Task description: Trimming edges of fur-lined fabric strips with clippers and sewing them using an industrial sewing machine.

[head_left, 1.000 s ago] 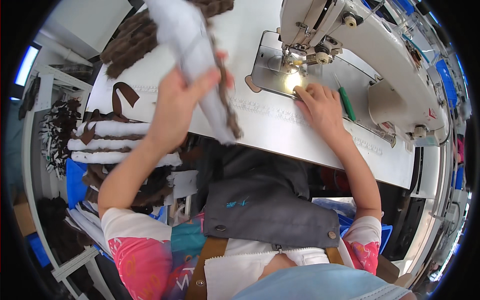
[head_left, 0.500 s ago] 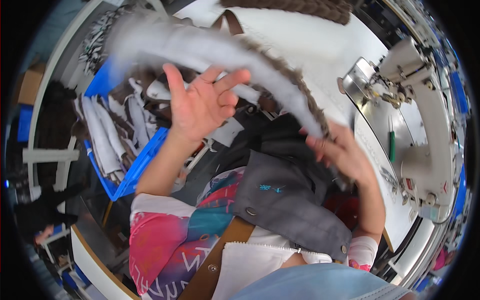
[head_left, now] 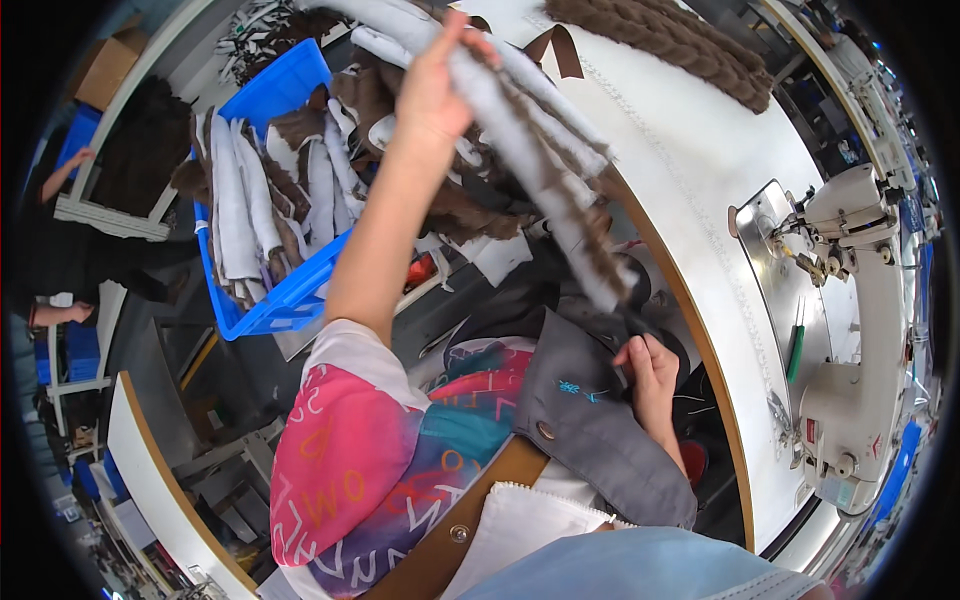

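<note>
A long strip of brown fur with a white backing (head_left: 510, 130) hangs down in front of me. My left hand (head_left: 438, 85) is closed round its upper part, thumb up. The strip's lower end dangles just above my right hand (head_left: 652, 378), apart from it. The right fingers are curled together beside my grey apron (head_left: 570, 400); whatever they pinch is too small or hidden to make out. Behind the held strip, more white-backed fur strips (head_left: 555, 115) lie across the table's edge. Brown fur pieces (head_left: 465, 205) hang below them.
A blue crate (head_left: 285, 318) full of fur strips stands at the left. On the right of the white table (head_left: 680, 180) is a sewing machine (head_left: 850, 330), with green-handled tweezers (head_left: 796, 352) beside it. Thick brown fur (head_left: 670, 45) lies at the far side. People stand at the far left.
My left hand went from open to gripping the strip and moved up and away. My right hand let go of the strip and dropped nearer the apron. The view shifted.
</note>
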The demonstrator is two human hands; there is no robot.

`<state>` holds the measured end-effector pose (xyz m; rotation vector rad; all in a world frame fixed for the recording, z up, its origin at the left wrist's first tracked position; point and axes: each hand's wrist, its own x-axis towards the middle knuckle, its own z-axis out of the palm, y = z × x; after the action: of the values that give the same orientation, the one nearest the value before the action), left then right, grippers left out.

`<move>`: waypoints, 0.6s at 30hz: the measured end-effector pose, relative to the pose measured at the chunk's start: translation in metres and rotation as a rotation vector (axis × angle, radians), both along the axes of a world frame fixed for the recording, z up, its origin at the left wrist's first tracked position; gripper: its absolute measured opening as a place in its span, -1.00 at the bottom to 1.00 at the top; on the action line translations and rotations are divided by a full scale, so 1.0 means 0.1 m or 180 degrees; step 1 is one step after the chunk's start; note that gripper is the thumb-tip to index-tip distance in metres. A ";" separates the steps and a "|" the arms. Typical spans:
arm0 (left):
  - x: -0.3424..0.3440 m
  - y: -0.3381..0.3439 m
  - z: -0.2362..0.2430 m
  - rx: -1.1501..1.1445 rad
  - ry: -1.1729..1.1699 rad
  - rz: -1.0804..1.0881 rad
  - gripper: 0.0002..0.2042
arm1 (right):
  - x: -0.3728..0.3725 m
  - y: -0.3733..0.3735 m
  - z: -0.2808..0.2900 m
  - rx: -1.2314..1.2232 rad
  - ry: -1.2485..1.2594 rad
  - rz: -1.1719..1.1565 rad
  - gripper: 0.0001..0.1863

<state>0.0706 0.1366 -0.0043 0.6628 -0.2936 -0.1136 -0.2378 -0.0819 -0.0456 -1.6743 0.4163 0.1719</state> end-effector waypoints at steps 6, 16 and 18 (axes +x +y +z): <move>0.58 0.76 -0.17 -0.0379 0.0482 -0.0607 -0.74 | -0.01 0.07 -0.11 -0.0594 -0.1452 0.0974 -0.63; 0.69 1.35 -0.25 -0.0337 0.0683 0.0050 -0.78 | 0.19 0.20 -0.07 -0.0687 -0.1175 0.1327 -0.68; 0.65 1.79 -0.33 -0.0059 0.0685 -0.0305 -0.71 | 0.38 0.29 -0.12 -0.0768 -0.1250 0.1601 -0.69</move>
<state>0.1360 0.3153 -0.0374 0.6124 -0.1190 -0.2716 -0.1999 -0.0528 -0.0571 -1.9734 -0.2969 0.1603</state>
